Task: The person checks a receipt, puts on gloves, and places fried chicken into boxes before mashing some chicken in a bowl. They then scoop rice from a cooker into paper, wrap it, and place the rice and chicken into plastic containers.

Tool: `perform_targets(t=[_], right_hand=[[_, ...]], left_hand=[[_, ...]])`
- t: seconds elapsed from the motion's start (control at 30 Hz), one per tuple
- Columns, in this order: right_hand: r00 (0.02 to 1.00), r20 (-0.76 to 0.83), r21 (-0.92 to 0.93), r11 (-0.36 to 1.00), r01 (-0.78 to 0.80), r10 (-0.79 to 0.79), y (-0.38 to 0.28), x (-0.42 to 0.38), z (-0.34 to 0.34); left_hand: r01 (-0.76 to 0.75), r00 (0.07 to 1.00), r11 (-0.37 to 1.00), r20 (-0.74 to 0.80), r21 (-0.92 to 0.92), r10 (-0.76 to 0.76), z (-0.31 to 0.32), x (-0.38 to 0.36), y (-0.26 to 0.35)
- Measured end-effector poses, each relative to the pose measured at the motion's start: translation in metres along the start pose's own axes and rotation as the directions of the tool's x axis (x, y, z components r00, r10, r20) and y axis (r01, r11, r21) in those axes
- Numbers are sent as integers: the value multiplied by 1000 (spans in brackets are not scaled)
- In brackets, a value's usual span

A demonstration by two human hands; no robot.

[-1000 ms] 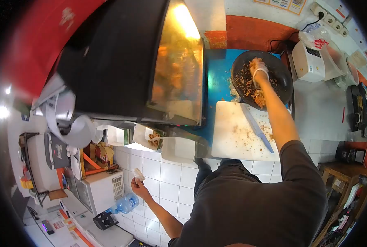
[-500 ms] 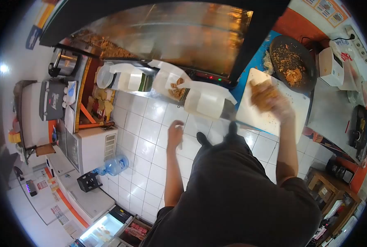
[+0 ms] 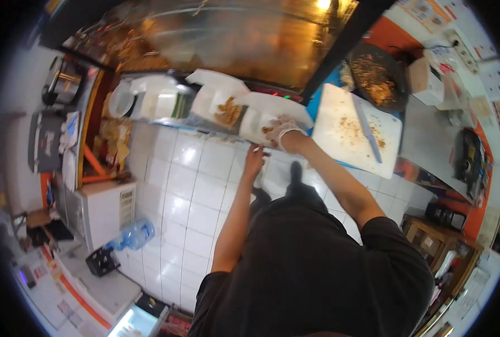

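My right hand (image 3: 288, 133), in a clear glove, reaches into the right-hand white paper-lined box (image 3: 255, 119). Its fingers are closed around chopped fried meat (image 3: 268, 130), part of which shows at the fingertips. My left hand (image 3: 254, 160) is just below the counter edge near that box, fingers curled; what they pinch is too small to make out. The middle paper-lined box (image 3: 208, 92) contains more chopped meat (image 3: 228, 113). On the white cutting board (image 3: 331, 106) lies a large knife (image 3: 366, 129) among brown crumbs.
Behind the boxes stands a glass display case (image 3: 222, 39). A dark round pan (image 3: 393, 70) with crumbs sits beyond the board. Further left are another white paper-lined box (image 3: 149, 101) and a clear round tub (image 3: 120, 101). A blue water bottle (image 3: 135, 235) lies on the tiled floor.
My right hand has moved left from the cutting board into the right-hand box, carrying chopped meat. The knife on the board now shows. My left hand has come closer to the counter edge.
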State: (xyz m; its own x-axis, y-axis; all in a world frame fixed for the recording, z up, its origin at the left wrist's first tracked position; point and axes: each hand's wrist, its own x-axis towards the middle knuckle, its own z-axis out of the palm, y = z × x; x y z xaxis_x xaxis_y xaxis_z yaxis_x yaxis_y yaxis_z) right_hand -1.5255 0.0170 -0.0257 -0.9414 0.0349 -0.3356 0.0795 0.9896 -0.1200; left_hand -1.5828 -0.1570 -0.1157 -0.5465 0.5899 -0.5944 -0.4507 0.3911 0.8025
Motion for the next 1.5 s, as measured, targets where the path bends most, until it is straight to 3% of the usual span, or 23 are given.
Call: perform_targets(t=[0.07, 0.13, 0.2, 0.23, 0.27, 0.3, 0.37, 0.5, 0.57, 0.6, 0.73, 0.8, 0.83, 0.93, 0.97, 1.0, 1.03, 1.1, 1.13, 1.17, 1.27, 1.33, 1.5], right_hand=[[1000, 18, 142, 990, -15, 13, 20, -34, -24], [1000, 4, 864, 503, -12, 16, 48, -82, -61], [960, -234, 962, 180, 206, 151, 103, -130, -60], [936, -104, 995, 29, 100, 338, 135, -152, -61], [837, -80, 996, 69, 51, 541, 168, -166, -56], [610, -202, 957, 288, -45, 766, 205, -170, -36], [438, -369, 658, 563, -499, 820, 300, -173, -1], [586, -381, 292, 694, -658, 715, 363, -172, 42], [680, -253, 427, 710, -560, 689, 368, -166, 49], [626, -390, 238, 731, -640, 675, 379, -157, 72], [570, -410, 150, 669, -728, 712, 363, -140, 83], [493, -323, 238, 574, -784, 808, 360, -132, 73], [550, -371, 233, 649, -725, 748, 361, -134, 71], [586, -700, 161, 890, -427, 408, 418, -136, 127], [610, -602, 263, 849, -458, 516, 415, -136, 117], [522, -646, 372, 827, -422, 557, 443, -135, 143], [451, -467, 869, 490, 74, 761, 470, -132, 167], [193, -533, 845, 529, 79, 823, 477, -143, 166], [200, -69, 902, -25, 432, 977, 439, -151, 123], [304, -160, 807, -53, 588, 939, 453, -168, 150], [447, -662, 591, 53, 805, 601, 319, -202, 71], [759, -288, 778, -319, 541, 584, 280, -236, 36], [899, -185, 875, -350, 335, 397, 130, -235, -33]], left_hand=[[-16, 1000, 999, 9, 29, 16, -6, -12, 2], [56, 998, 998, -20, -6, -56, -13, -30, 4], [23, 1000, 999, -17, -31, -24, -25, -50, -12], [73, 997, 990, -16, -121, -75, -29, -63, -18], [120, 992, 970, -16, -212, -126, -32, -76, -23], [140, 987, 954, -37, -264, -155, -35, -83, -35], [154, 977, 921, -82, -358, -195, -39, -91, -68], [155, 965, 863, -113, -481, -236, -11, -114, -73], [74, 980, 903, -135, -423, -143, -1, -123, -72], [35, 985, 914, -138, -404, -99, 0, -122, -74], [109, 926, 820, -243, -561, -289, 13, -144, -51], [66, 954, 984, -279, -166, -111, 9, -147, -67], [83, 963, 996, -257, -16, -85, 4, -147, -72], [119, 962, 971, -217, -205, -164, 4, -151, -66], [176, 955, 976, -217, -128, -201, 0, -149, -69], [160, 945, 974, -260, -162, -198, -5, -153, -64], [140, 959, 990, -243, -30, -143, -7, -158, -55], [71, 967, 994, -248, 78, -49, -15, -156, -63], [64, 965, 996, -257, 61, -46, -22, -151, -77], [9, 957, 985, -286, 172, 42, -31, -147, -89], [-109, 937, 954, -291, 278, 192, -58, -143, -93], [7, 921, 999, -390, 47, 12, -75, -144, -88], [-95, 876, 988, -462, 119, 140, -142, -156, -87]])
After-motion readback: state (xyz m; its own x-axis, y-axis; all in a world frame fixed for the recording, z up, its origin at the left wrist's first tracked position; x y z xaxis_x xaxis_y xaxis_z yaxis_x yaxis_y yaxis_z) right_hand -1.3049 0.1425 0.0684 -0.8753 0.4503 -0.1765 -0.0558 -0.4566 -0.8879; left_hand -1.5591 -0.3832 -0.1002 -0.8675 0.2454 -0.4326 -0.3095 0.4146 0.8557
